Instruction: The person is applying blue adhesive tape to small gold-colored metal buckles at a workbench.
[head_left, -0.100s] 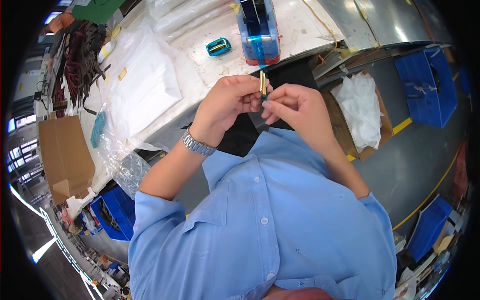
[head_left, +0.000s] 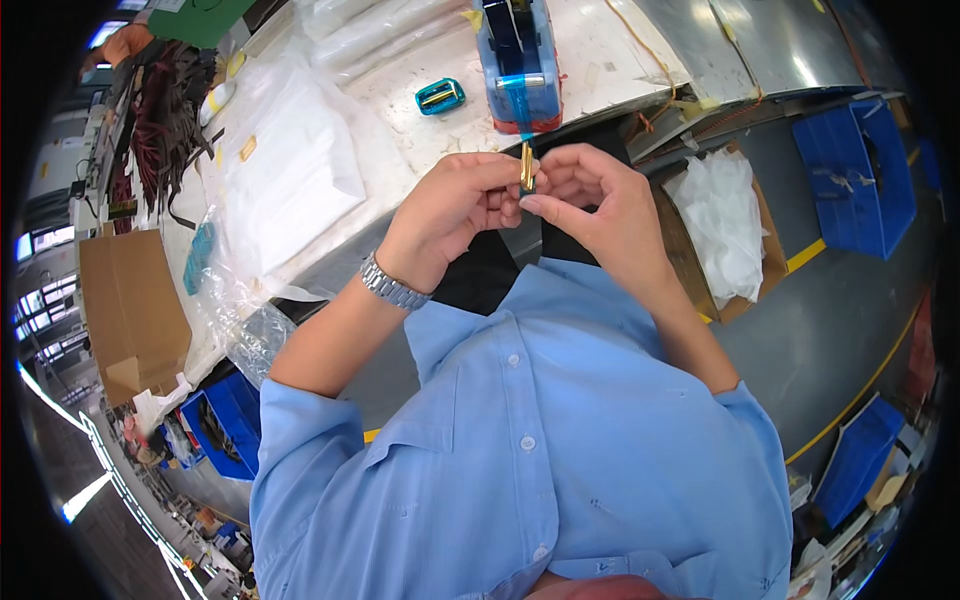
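Observation:
A gold metal buckle, seen nearly edge-on, stands upright between my hands just off the bench's front edge. My left hand pinches it between thumb and fingers. From the other side, my right hand curls its fingers in, its thumb tip against the buckle's lower end, where some blue film shows. Clear blue tape runs from the blue tape dispenser down to the buckle's top. Another gold buckle wrapped in blue film lies on the bench, left of the dispenser.
White sheeting and clear plastic bags cover the bench's left side. Dark straps hang at far left, above a cardboard box. On the right stand a carton with white plastic and a blue bin.
My right hand's fingers have lifted and curled further, and its thumb has come up against the buckle's lower end. My left hand keeps its pinch.

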